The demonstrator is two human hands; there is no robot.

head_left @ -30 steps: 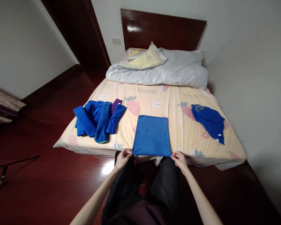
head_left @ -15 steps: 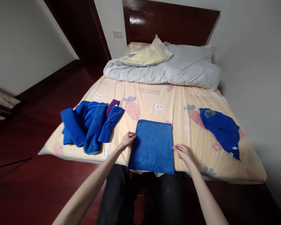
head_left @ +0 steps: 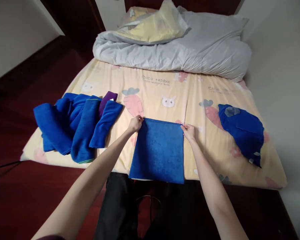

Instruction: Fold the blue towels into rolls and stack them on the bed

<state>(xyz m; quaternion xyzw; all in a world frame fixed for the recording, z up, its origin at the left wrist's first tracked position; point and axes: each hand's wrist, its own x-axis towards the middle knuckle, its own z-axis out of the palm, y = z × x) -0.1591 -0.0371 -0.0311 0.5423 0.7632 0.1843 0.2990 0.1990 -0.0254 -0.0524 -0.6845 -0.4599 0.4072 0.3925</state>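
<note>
A blue towel [head_left: 159, 151] lies flat in a near-square at the front edge of the bed, its near end reaching the mattress edge. My left hand [head_left: 136, 123] pinches its far left corner between thumb and fingers. At the far right corner, my right hand [head_left: 188, 131] pinches the cloth in the same way. Left of my hands is a pile of rolled or folded blue towels [head_left: 82, 133], with a purple cloth [head_left: 108, 101] among them. On the right side of the bed rests a crumpled blue cloth [head_left: 242, 130] with small white tags.
The bed has a yellow sheet [head_left: 155, 96] with carrot and rabbit prints. Across its far end lie a rolled grey quilt [head_left: 210, 50] and a pale yellow pillow [head_left: 155, 28]. A wall [head_left: 277, 83] stands to the right; dark red floor [head_left: 47, 73] shows on the left.
Both hands have slid from the towel's sides up to its far corners and grip there. The view has tipped downward and come closer to the bed.
</note>
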